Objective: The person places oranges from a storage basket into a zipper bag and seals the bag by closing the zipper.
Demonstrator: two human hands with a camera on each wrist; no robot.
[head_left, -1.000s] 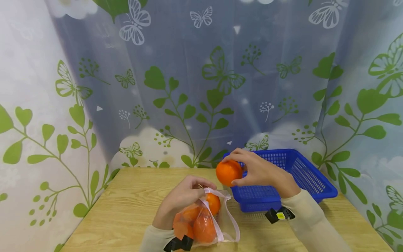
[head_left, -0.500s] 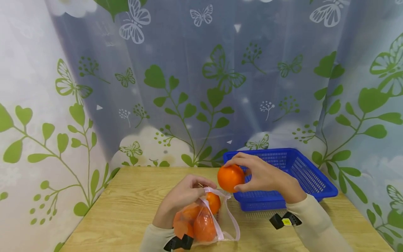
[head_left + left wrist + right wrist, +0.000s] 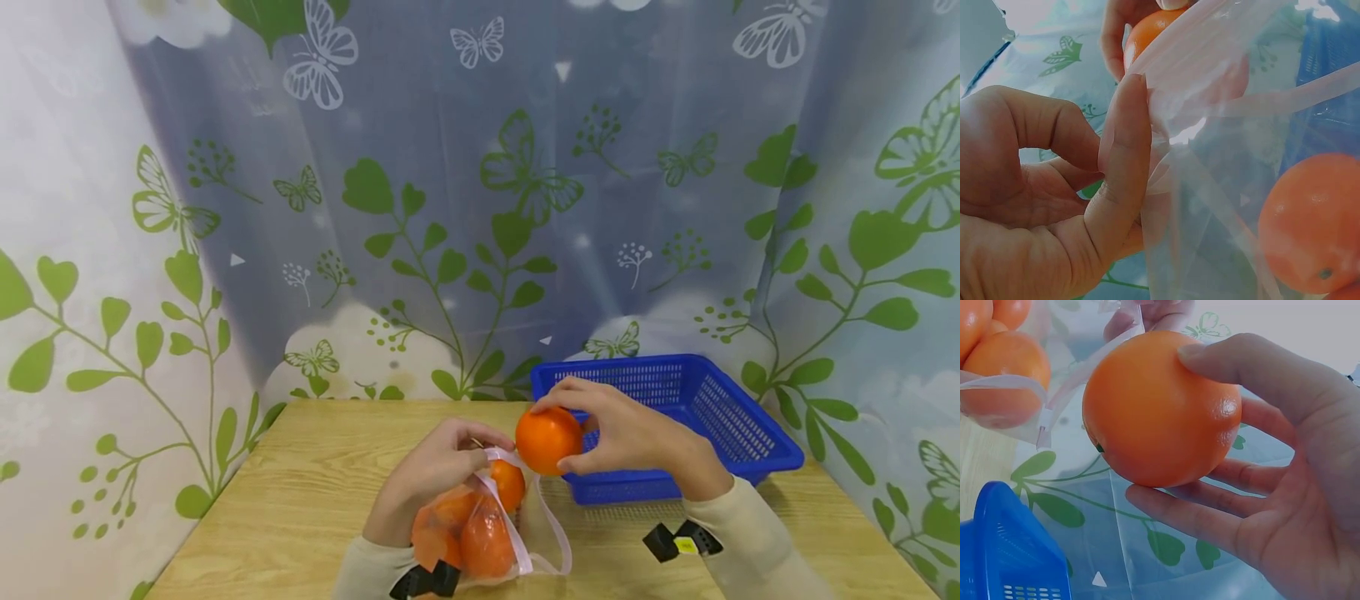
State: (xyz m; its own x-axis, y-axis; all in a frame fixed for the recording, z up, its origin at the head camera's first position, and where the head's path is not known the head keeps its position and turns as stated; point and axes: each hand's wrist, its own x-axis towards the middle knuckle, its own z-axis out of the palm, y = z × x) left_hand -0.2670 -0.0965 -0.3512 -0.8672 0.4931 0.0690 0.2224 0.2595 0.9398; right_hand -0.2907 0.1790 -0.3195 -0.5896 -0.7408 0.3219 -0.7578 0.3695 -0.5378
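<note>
My right hand [image 3: 626, 437] grips an orange [image 3: 548, 440] between thumb and fingers, just above the mouth of a clear plastic bag. In the right wrist view that orange [image 3: 1160, 409] shows a small green stem spot. The bag [image 3: 546, 525] has pale pink edging and stands on the table with several oranges [image 3: 487, 537] inside. At its rim, my left hand [image 3: 438, 467] pinches the edging between thumb and fingers. The left wrist view shows the left hand [image 3: 1066, 181] beside the see-through bag wall [image 3: 1210, 187], with one bagged orange [image 3: 1316, 222] at the right.
A blue perforated basket [image 3: 750, 433] stands on the right of the wooden table [image 3: 300, 483], partly behind my right hand. Its visible floor shows no fruit. A curtain [image 3: 420, 250] with leaf and butterfly prints hangs behind and along the sides.
My right hand has lowered the orange, bringing it closer to the bag's mouth. The left hand, the bag and the basket have stayed in place.
</note>
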